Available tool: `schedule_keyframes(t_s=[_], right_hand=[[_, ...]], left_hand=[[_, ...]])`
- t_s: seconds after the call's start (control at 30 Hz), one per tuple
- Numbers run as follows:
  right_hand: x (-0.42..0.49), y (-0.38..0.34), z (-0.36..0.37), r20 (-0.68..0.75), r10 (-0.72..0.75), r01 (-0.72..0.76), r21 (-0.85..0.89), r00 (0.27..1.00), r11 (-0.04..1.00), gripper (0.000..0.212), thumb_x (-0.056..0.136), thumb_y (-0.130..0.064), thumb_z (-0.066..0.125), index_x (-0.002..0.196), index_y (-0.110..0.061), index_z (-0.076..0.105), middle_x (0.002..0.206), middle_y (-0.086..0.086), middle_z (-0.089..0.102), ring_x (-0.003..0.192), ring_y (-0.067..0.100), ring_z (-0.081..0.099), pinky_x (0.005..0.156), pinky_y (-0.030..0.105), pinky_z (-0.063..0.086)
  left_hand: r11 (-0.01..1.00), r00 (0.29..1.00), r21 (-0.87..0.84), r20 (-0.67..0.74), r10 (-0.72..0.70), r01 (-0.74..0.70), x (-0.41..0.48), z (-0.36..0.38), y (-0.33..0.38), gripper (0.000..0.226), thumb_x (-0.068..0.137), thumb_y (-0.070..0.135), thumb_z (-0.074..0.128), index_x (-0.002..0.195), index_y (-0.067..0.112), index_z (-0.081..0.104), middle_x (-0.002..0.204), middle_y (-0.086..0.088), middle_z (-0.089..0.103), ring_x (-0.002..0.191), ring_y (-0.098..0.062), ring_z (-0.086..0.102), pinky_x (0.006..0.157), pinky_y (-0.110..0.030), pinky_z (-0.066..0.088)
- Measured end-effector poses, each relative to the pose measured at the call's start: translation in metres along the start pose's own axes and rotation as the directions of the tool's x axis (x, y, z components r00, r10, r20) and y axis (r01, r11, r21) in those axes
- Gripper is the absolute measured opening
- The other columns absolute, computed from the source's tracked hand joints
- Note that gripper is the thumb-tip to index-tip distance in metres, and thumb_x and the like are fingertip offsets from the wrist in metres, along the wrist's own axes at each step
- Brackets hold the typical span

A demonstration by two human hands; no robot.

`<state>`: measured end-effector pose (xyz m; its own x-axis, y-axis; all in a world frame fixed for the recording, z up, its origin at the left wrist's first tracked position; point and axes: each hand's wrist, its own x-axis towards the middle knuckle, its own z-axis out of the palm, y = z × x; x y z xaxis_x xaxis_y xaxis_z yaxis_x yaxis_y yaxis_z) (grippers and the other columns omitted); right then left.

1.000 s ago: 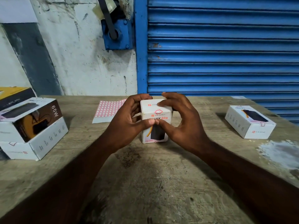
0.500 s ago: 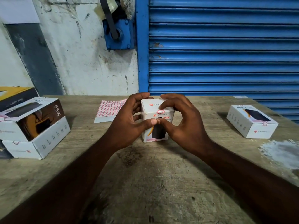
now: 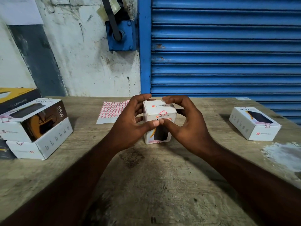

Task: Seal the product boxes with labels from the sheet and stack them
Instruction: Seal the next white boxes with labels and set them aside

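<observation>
Count on worktop [image 3: 162, 185].
White Portronics product boxes: 4.
- upright box [image 3: 160, 110] at centre: 1
- flat box [image 3: 254, 128] at right: 1
- stacked at left: 2, upper box [image 3: 32, 119] on lower box [image 3: 42, 145]

Yellow-and-black Lapcare box [image 3: 17, 97]: 1.
Label sheet [image 3: 112, 110]: 1.
Pink-edged seals [image 3: 162, 112] visible: 4, one per white box.
Hands: 2, left hand [image 3: 130, 123] and right hand [image 3: 189, 126].

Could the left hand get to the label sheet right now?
Probably yes. The label sheet lies flat on the table just behind the left hand, with nothing on it or between them. That hand grips the upright box, though, so it would have to let go first.
</observation>
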<state>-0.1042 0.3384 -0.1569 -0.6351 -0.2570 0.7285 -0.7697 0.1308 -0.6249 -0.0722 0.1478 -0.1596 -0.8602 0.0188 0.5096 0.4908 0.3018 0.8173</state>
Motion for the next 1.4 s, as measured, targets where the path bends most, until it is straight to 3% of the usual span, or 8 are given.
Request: schedule_keyframes(t_s=[0.3, 0.83, 1.1, 1.2, 1.4], right_hand=[[0.0012, 0.0017, -0.0008, 0.02, -0.005, 0.005, 0.017, 1.0, 1.0, 0.013, 0.091, -0.015, 0.07, 0.104, -0.011, 0.072, 0.122, -0.002, 0.067, 0.121, 0.013, 0.061, 0.099, 0.044, 0.052], [0.0034, -0.0013, 0.0016, -0.003, 0.087, -0.086, 0.121, 0.996, 0.989, 0.009, 0.092, -0.019, 0.062, 0.095, -0.016, 0.07, 0.117, -0.004, 0.07, 0.118, 0.013, 0.063, 0.1, 0.05, 0.051], [0.0018, -0.0001, 0.0, 0.0, 0.034, -0.034, 0.099, 0.999, 0.994, 0.017, 0.104, -0.012, 0.052, 0.112, -0.006, 0.066, 0.114, 0.0, 0.072, 0.111, 0.012, 0.066, 0.095, 0.033, 0.054], [0.0033, -0.0009, -0.0019, 0.021, 0.042, -0.044, 0.106, 0.999, 0.993, 0.017, 0.103, -0.014, 0.057, 0.119, -0.015, 0.061, 0.116, -0.003, 0.071, 0.114, 0.011, 0.065, 0.094, 0.033, 0.053], [0.0044, 0.0044, -0.0037, 0.012, 0.052, -0.053, 0.035, 0.999, 0.998, 0.02, 0.091, -0.018, 0.07, 0.109, -0.009, 0.072, 0.117, -0.002, 0.071, 0.116, 0.013, 0.065, 0.1, 0.043, 0.053]], left_hand=[[1.0, 1.0, 0.01, 0.003, 0.001, -0.001, 0.0004, -0.0016, -0.0011, 0.078, 0.075, 0.023, 0.08, 0.143, 0.023, 0.043, 0.139, 0.004, 0.058, 0.129, -0.012, 0.057, 0.106, -0.04, 0.051], [1.0, 1.0, -0.004, 0.005, 0.007, -0.007, 0.0003, 0.0008, -0.0021, 0.077, 0.076, 0.024, 0.081, 0.144, 0.024, 0.043, 0.138, 0.005, 0.059, 0.127, -0.011, 0.058, 0.098, -0.031, 0.055], [1.0, 1.0, -0.021, -0.012, 0.001, -0.001, 0.0001, 0.003, -0.0021, 0.076, 0.078, 0.018, 0.084, 0.143, 0.022, 0.045, 0.135, 0.002, 0.062, 0.124, -0.015, 0.061, 0.092, -0.028, 0.057], [1.0, 1.0, -0.028, -0.015, -0.001, 0.0, 0.0003, 0.0031, -0.0028, 0.075, 0.078, 0.016, 0.083, 0.142, 0.022, 0.045, 0.135, 0.001, 0.062, 0.124, -0.016, 0.06, 0.09, -0.026, 0.056], [1.0, 1.0, -0.021, -0.015, 0.005, -0.006, -0.0003, 0.0025, -0.0038, 0.075, 0.078, 0.017, 0.083, 0.143, 0.023, 0.045, 0.134, 0.002, 0.062, 0.123, -0.015, 0.061, 0.089, -0.024, 0.055]])
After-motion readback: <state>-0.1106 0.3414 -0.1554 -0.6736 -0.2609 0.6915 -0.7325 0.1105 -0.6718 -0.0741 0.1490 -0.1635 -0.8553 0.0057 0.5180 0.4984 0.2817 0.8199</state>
